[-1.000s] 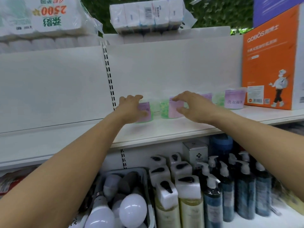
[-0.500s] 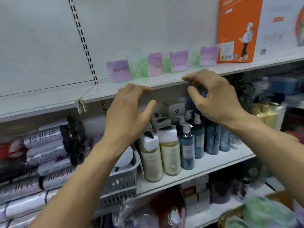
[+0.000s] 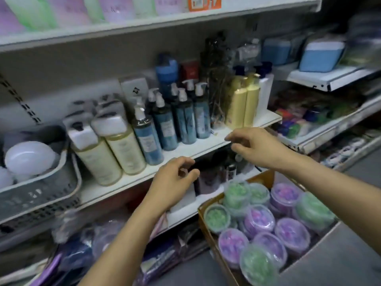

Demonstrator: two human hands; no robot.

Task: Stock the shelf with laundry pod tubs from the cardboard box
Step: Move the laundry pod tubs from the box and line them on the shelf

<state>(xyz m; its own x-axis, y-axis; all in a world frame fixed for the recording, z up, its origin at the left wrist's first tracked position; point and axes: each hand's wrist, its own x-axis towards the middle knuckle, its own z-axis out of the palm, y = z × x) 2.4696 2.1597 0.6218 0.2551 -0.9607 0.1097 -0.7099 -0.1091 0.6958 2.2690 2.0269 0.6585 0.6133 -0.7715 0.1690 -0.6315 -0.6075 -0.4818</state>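
Observation:
A cardboard box point(image 3: 208, 230) stands on the floor at lower right, filled with several clear tubs of green pods point(image 3: 217, 217) and purple pods point(image 3: 259, 220). Several tubs point(image 3: 115, 9) with purple labels stand in a row on the top shelf point(image 3: 144, 22), blurred at the frame's upper edge. My left hand point(image 3: 172, 183) hangs in the air left of the box, fingers loosely curled, holding nothing. My right hand point(image 3: 255, 146) hovers above the box's far edge, fingers relaxed and empty.
The middle shelf point(image 3: 185, 149) carries pump bottles point(image 3: 165, 124), pale soap bottles point(image 3: 119, 147) and yellow bottles point(image 3: 243, 104). A grey basket point(image 3: 41, 190) with white bulbs sits at left. Blue containers point(image 3: 321, 56) are at upper right. Packaged goods fill the lowest level.
Both hands let go of the tubs on the top shelf and came down and to the right, empty. My view dropped from the top shelf to the box on the floor.

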